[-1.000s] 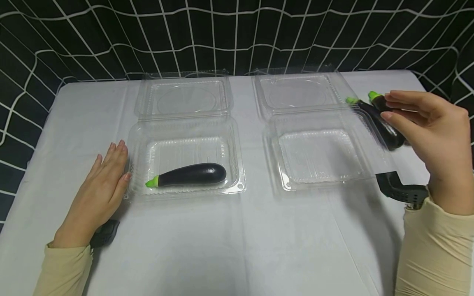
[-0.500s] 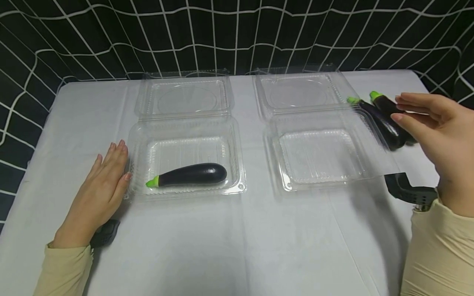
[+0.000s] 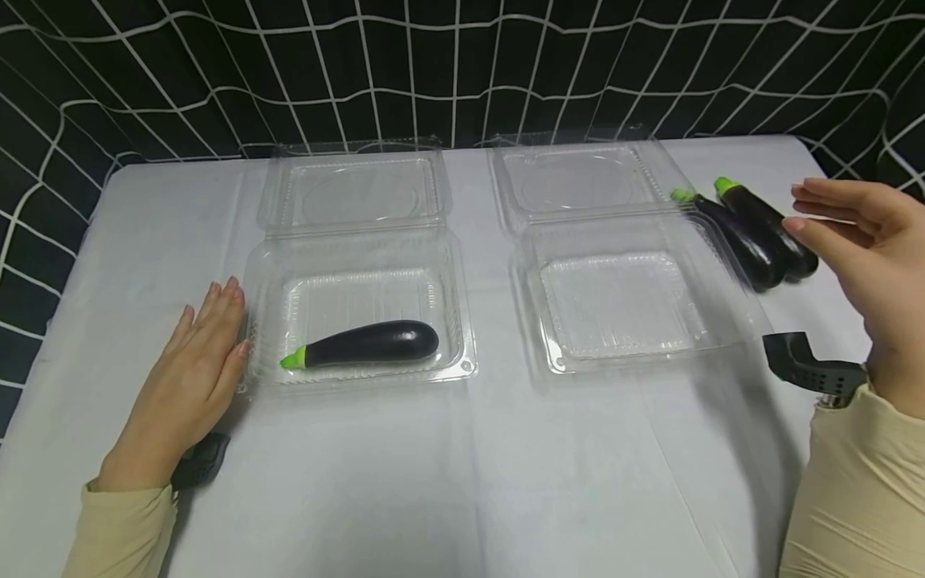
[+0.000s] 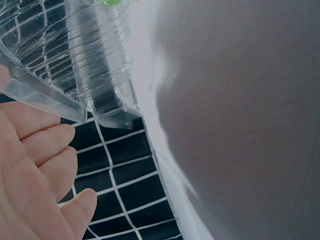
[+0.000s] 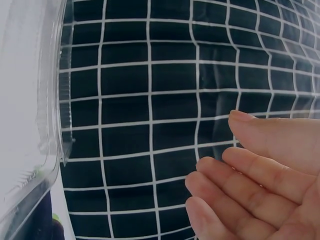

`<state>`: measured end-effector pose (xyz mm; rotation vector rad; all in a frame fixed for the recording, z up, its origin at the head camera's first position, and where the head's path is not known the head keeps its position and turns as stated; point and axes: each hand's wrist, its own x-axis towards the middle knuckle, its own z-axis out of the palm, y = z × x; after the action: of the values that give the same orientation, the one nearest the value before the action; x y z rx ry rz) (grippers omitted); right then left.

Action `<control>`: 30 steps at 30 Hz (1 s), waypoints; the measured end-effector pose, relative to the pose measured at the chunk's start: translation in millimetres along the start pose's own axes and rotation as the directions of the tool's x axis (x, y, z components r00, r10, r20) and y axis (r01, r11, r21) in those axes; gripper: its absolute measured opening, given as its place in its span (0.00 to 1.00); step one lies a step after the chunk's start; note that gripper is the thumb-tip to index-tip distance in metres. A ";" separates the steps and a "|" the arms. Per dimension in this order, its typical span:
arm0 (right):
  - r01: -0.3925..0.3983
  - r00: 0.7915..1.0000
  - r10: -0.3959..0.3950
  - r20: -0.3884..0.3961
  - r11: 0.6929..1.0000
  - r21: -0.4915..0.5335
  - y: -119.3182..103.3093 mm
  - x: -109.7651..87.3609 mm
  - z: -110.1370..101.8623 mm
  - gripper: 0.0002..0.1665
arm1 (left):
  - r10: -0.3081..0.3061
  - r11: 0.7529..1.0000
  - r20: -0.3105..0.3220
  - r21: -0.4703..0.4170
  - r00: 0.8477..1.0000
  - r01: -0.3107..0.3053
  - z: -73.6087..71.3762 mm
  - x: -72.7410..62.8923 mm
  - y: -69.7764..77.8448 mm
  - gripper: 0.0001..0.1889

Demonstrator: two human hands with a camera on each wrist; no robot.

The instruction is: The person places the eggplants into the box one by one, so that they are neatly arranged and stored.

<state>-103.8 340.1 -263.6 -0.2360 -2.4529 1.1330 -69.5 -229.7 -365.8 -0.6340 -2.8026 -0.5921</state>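
My left hand (image 3: 184, 381) lies with straight fingers against the left side of a clear plastic clamshell box (image 3: 462, 369), whose lid (image 3: 354, 193) is folded back. An eggplant (image 3: 372, 343) with a green stem lies on its side near that box's front wall. My right hand (image 3: 870, 257) hovers above the table, fingers extended and thumb apart, holding nothing. Just left of it, two eggplants (image 3: 740, 247) lie side by side on the cloth, stems pointing away. In the right wrist view, the fingers (image 5: 250, 187) are relaxed around bare air.
A second clear clamshell box (image 3: 560, 361) stands to the right, its lid (image 3: 578, 178) laid back; its right edge overlaps the nearer eggplant in view. White cloth (image 3: 405, 482) covers the table. A black curtain with white netting (image 3: 462, 72) hangs behind.
My right hand has drifted right, away from the two eggplants, leaving more of them visible. The left hand stays at the box; the head view has shifted slightly.
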 end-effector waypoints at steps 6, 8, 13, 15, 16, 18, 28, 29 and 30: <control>-0.019 1.000 0.019 -0.005 0.999 -0.026 7.9 2.9 -2.1 0.23 | 0.004 1.000 -0.003 0.000 1.000 -0.004 0.9 0.0 -0.3 0.29; -0.023 1.000 0.022 -0.002 1.000 -0.018 10.6 4.2 -3.0 0.23 | 0.002 1.000 -0.001 0.001 1.000 -0.002 1.0 -0.1 -0.3 0.29; -0.025 1.000 0.025 0.001 1.000 0.002 17.6 6.9 -6.0 0.23 | 0.001 1.000 0.001 0.001 1.000 -0.001 0.6 -0.6 0.1 0.29; -0.025 1.000 0.025 -0.001 1.000 0.005 20.5 8.0 -7.4 0.23 | 0.002 1.000 0.000 0.001 1.000 -0.002 0.4 -0.5 0.3 0.29; -0.028 1.000 0.028 -0.001 1.000 0.005 21.9 8.4 -8.2 0.23 | 0.003 1.000 0.000 0.000 1.000 -0.003 0.4 -0.6 0.3 0.29; -0.037 0.999 0.037 -0.002 0.999 0.003 24.9 9.0 -9.6 0.23 | 0.002 1.000 0.000 0.000 1.000 -0.002 0.3 -0.6 0.3 0.29; -0.050 0.999 0.050 0.005 0.999 0.011 42.8 12.8 -16.2 0.23 | -0.002 1.000 0.007 0.002 1.000 0.002 0.2 -0.9 0.1 0.29; -0.051 0.999 0.050 0.002 0.998 0.022 43.7 13.3 -16.5 0.23 | -0.001 1.000 0.007 0.001 1.000 0.001 0.4 -0.8 0.0 0.29; -0.054 0.999 0.054 0.001 0.998 0.028 44.4 13.6 -16.6 0.23 | 0.000 1.000 0.007 0.000 1.000 0.000 0.4 -0.8 -0.1 0.29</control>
<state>-109.6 384.9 -283.5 -0.2957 -2.4427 1.1885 -68.8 -229.9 -366.4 -0.6377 -2.8090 -0.5906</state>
